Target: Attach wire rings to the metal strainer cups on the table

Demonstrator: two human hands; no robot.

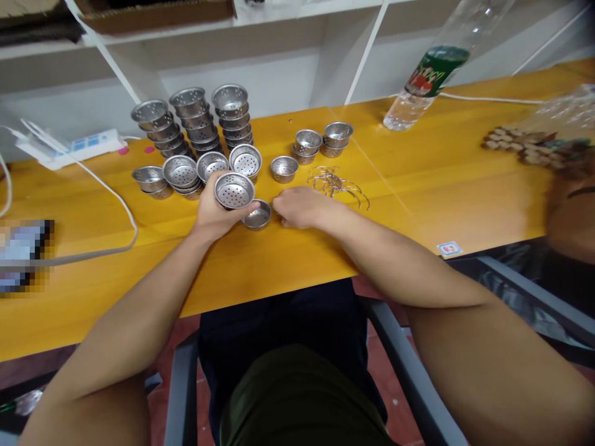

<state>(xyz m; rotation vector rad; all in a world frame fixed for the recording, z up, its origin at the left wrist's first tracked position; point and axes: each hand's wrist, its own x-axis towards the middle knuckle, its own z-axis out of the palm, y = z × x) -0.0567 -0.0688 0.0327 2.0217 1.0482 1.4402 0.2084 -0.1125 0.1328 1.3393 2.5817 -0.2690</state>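
Observation:
My left hand (214,209) is wrapped round a small perforated metal cup (235,191), tilted so that its holed bottom faces me. Just below it, a second metal cup (257,217) rests on the table beside my left thumb. My right hand (297,207) is closed in a fist or pinch to the right of that cup; whatever lies between its fingers is hidden. Beyond the right wrist is a loose heap of thin curved wire pieces (332,181). A single cup (284,168) stands behind the right hand.
Tall stacks of cups (190,121) stand at the back left, with shorter stacks (180,173) before them. Two small stacks (307,144) sit behind the wires. A water bottle (425,80), a power strip (77,147) with cables, and a pile of small brown pieces (520,147) are farther out.

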